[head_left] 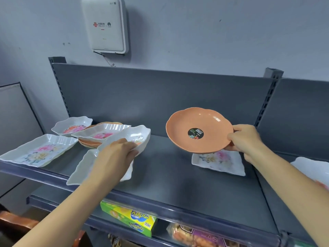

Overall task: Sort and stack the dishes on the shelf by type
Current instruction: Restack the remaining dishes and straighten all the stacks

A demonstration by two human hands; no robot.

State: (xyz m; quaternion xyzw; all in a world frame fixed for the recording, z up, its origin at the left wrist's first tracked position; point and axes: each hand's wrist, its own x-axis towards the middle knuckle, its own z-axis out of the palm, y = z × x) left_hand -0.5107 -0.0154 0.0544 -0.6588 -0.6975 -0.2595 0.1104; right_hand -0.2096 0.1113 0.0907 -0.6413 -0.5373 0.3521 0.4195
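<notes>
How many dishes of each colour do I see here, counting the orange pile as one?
White dishes: 7, one held by the left hand, one cut off at right
Orange plate in the right hand: 1
Orange pile: 1
Total: 9

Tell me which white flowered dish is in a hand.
The deep white dish gripped by the left hand at its near rim; the other white dishes rest on the shelf or the orange stack, untouched.
</notes>
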